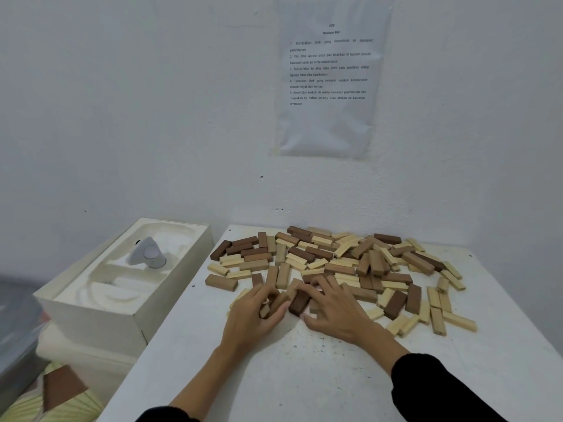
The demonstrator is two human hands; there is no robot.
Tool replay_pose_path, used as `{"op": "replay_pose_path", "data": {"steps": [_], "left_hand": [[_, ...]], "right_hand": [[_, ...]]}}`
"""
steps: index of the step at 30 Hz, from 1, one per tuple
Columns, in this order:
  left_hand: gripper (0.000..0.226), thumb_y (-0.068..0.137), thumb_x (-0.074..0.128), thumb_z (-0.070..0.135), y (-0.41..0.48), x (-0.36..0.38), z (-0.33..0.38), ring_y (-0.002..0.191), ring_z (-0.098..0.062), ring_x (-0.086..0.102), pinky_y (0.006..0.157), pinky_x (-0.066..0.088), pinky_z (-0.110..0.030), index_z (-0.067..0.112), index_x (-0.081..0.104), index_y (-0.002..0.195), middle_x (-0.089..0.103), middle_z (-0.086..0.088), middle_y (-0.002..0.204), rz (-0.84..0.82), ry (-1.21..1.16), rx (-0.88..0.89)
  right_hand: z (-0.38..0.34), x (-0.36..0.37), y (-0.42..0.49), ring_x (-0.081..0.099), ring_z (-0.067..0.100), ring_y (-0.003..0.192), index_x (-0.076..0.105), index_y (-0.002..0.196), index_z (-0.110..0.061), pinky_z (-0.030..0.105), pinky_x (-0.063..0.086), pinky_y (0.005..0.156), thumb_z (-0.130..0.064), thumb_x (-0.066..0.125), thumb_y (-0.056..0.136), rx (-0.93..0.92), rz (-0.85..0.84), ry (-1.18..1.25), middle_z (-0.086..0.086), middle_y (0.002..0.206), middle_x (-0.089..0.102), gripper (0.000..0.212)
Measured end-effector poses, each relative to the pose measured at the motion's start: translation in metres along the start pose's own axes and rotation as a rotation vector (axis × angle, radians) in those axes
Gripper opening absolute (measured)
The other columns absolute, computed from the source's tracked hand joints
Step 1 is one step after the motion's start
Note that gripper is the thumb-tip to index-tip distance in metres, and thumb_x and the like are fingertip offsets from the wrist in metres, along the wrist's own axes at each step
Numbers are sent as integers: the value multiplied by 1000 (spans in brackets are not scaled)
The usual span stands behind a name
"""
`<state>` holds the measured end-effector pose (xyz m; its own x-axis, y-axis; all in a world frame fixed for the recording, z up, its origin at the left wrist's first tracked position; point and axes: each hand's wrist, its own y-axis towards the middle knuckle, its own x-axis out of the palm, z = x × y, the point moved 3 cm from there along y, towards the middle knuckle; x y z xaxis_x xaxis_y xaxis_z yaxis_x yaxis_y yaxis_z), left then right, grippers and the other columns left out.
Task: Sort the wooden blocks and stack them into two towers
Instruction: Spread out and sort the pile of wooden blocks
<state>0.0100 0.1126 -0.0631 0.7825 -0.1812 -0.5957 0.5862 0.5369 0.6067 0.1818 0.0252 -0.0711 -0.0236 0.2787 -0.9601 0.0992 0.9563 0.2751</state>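
Several wooden blocks in pale, mid-brown and dark brown lie scattered flat across the far half of the white table. No block stands stacked on another as a tower. My left hand curls its fingers round a couple of mid-brown blocks at the near edge of the pile. My right hand lies over the blocks beside it, its fingertips and thumb on a dark brown block. The two hands are almost touching.
A white box with a small grey device in it stands left of the table. A printed sheet hangs on the wall behind. The table's near half holds only my forearms. Cloth and a brown piece lie low at the left.
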Motion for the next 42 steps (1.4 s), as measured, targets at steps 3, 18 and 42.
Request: {"op": "replay_pose_path", "data": {"steps": [3, 18, 42], "left_hand": [[23, 81, 62, 39, 2, -4, -3, 72, -6, 58, 59, 49, -28, 17, 67, 88, 63, 9, 80, 82, -77, -2], [36, 85, 64, 44, 144, 56, 17, 74, -11, 50, 61, 39, -22, 11, 65, 99, 56, -1, 93, -193, 174, 138], [113, 55, 32, 97, 16, -57, -86, 139, -11, 17, 115, 16, -34, 34, 19, 148, 20, 9, 150, -562, 229, -238]], "right_hand": [[-5, -3, -3, 49, 18, 81, 49, 114, -31, 27, 36, 63, -58, 43, 79, 7, 76, 44, -3, 92, 51, 44], [-12, -1, -9, 49, 20, 78, 53, 104, -28, 33, 43, 63, -54, 48, 75, 127, 169, 134, 0, 85, 50, 39], [-7, 1, 4, 56, 17, 85, 45, 129, -34, 28, 45, 54, -63, 32, 87, -18, 87, -60, 1, 110, 58, 53]]}}
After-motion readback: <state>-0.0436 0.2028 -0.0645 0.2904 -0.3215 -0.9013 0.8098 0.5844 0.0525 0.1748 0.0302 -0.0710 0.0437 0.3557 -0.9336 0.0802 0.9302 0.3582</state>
